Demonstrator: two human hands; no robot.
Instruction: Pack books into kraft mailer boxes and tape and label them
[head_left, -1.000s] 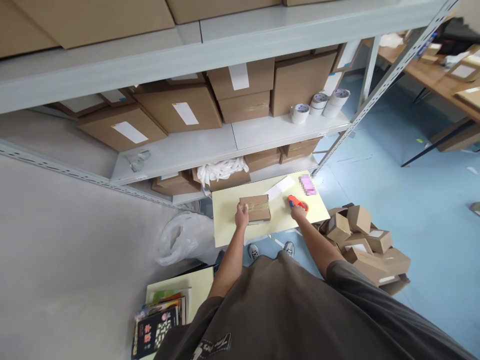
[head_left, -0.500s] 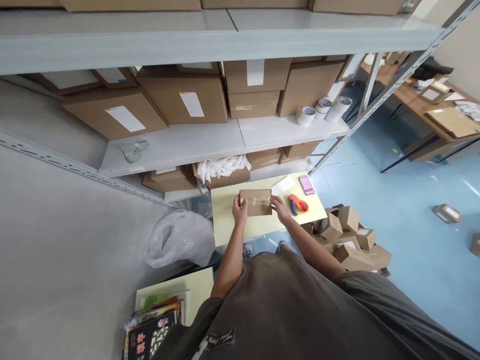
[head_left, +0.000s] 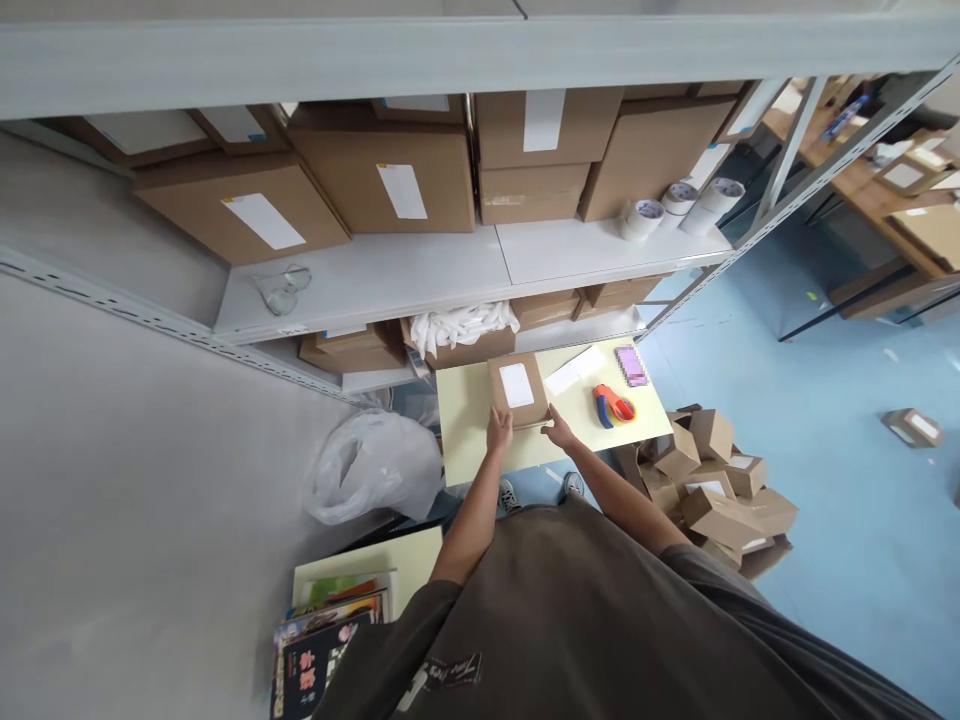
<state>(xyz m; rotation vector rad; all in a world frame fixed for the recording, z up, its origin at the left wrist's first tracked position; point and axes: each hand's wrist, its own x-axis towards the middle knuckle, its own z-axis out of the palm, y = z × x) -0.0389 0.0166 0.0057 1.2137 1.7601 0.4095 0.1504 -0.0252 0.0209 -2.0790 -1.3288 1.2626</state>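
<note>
A small brown cardboard box (head_left: 536,370) with a white label (head_left: 517,385) on its top face is over the pale yellow table (head_left: 465,430). My left hand (head_left: 500,432) grips its near left corner, and my right hand (head_left: 558,430) has hold of the near right corner. To the right of the box lie a white paper sheet (head_left: 574,370), an orange and blue tape dispenser (head_left: 613,406) and a purple item (head_left: 631,366), blurred in the picture.
Ahead, the metal shelf (head_left: 420,265) carries cardboard boxes, tape rolls (head_left: 642,220) and glasses (head_left: 283,290). A pile of small boxes (head_left: 720,480) lies at right on the floor. Plastic bags (head_left: 379,465) and stacked books (head_left: 330,640) are at left.
The box has turned in my hands: its taped side faced up before, and now the labelled face does. Both hands have moved to its near corners. The view has shifted slightly.
</note>
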